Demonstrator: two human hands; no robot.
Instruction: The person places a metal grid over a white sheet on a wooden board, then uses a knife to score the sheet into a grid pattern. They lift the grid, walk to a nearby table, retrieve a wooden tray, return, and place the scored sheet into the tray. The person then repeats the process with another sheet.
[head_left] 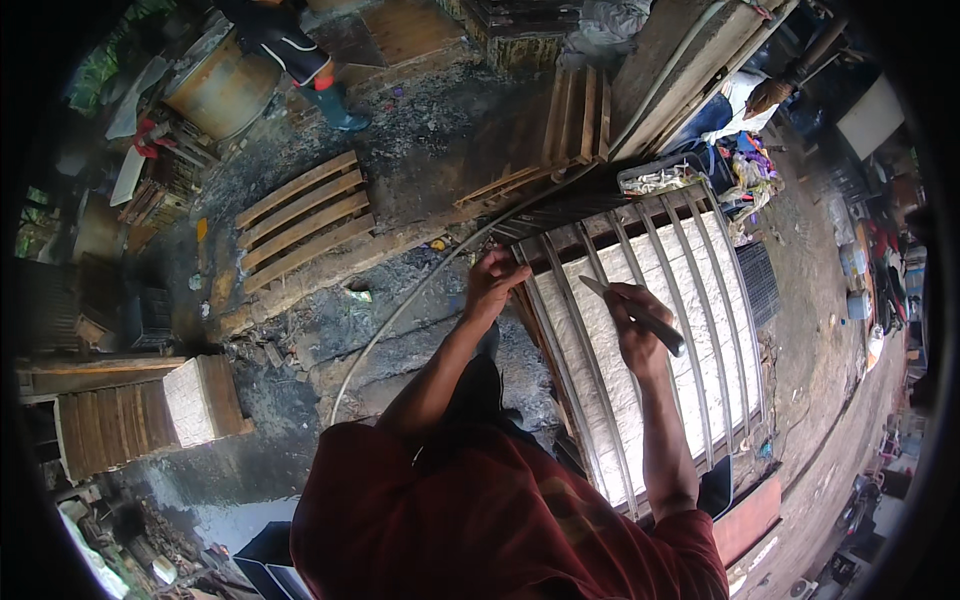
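Yard: A cluttered work area seen from above through a curved lens; the ground (410,130) is dark, stained and uneven, with worn concrete showing toward the right.
Rack: A long rack of narrow metal bars (553,262) stands right of centre, its straight, parallel slats running lengthwise over a white layer.
White layer: The white slab (625,430) lies flat beneath the bars, broad and four-sided, slightly wrinkled and faintly lined; its material cannot be told. Any cutting here would probably go best within one gap between bars, with light, even pressure.
Stack: At far left, a row of brown boards (115,425) stands packed closely, with one whitish section.
Pallet: A wooden pallet (302,207) of rough, pale slats lies at upper left.
Left hand: The left hand (492,283) is at the rack's upper left corner, fingers bent; whether it pinches the edge or only rests there cannot be told. A steady hold, clear of the blade's line, would be wise.
Right hand: The right hand (638,315) is above the slab, fingers closed around a handle.
Knife: The knife (662,333) has a dark, rounded handle and a short, pointed grey blade, aimed toward the left hand; a controlled angle seems important.
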